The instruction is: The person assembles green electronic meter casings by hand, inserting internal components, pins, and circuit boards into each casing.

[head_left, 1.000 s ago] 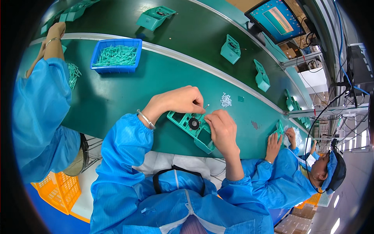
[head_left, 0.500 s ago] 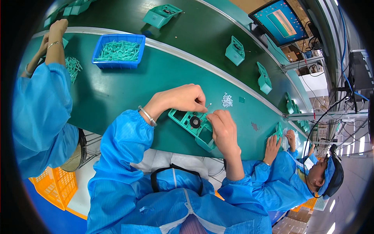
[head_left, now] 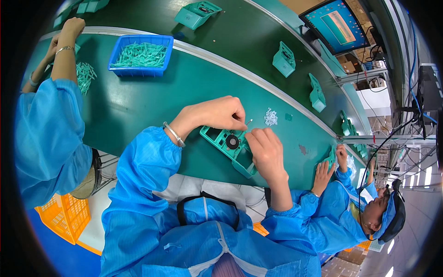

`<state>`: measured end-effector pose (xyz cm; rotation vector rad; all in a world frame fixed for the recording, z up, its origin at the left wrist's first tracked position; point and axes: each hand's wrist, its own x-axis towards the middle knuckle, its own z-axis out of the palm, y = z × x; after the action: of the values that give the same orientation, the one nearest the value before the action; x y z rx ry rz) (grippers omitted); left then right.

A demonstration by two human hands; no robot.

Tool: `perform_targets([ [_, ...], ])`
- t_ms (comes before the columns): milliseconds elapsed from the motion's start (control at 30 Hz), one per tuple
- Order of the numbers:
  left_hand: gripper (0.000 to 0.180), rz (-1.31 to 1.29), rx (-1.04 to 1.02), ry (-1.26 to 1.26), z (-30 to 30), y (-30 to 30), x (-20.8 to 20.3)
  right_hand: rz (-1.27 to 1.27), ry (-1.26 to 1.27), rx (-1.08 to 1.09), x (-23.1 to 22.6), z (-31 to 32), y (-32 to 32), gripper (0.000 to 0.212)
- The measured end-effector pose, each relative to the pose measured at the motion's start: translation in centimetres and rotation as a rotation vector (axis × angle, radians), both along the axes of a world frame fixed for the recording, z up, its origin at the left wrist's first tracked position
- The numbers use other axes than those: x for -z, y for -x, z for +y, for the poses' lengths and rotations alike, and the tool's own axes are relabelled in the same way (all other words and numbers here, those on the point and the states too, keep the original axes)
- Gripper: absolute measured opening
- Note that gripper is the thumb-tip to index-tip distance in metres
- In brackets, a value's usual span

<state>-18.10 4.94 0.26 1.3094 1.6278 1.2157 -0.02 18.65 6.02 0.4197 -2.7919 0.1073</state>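
Observation:
A green plastic housing [head_left: 237, 165] lies on the green tabletop in front of me, with a round black part [head_left: 232, 142] set in it. My left hand [head_left: 220, 113] reaches over its far side, thumb and fingers pinched together. My right hand [head_left: 266, 151] is bent over the housing's right end, its fingertips closed close to the left ones. What either pinch holds is hidden by the fingers. Between the fingertips a thin stem with a pale tip [head_left: 249, 123] sticks up. Beyond my right hand lies a pile of small white pieces [head_left: 271, 117].
A blue bin [head_left: 138, 71] of thin green parts stands at the far left, near a loose green pile [head_left: 85, 77]. Past a metal rail, a belt [head_left: 244, 41] carries several green housings [head_left: 284, 60]. Co-workers sit on both sides; the right one handles a green piece [head_left: 332, 156].
Both my hands stay at the housing with only slight finger movement. The co-worker on the right has raised one hand a little. The whole view has shifted slightly.

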Motion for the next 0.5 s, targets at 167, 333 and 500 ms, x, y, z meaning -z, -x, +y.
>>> perform_targets([
  [167,0.019,-0.012,-0.002,-0.015,0.0,0.0,0.0,-0.01,-0.081,-0.056,-0.4,0.4,0.3,0.022],
  [333,0.018,-0.016,-0.004,-0.014,0.0,0.1,-0.1,-0.006,-0.133,-0.164,-0.3,1.2,0.5,0.02],
  [500,0.017,-0.021,-0.002,-0.015,0.2,0.1,0.1,-0.017,-0.194,-0.213,-0.4,1.7,0.8,0.021],
])
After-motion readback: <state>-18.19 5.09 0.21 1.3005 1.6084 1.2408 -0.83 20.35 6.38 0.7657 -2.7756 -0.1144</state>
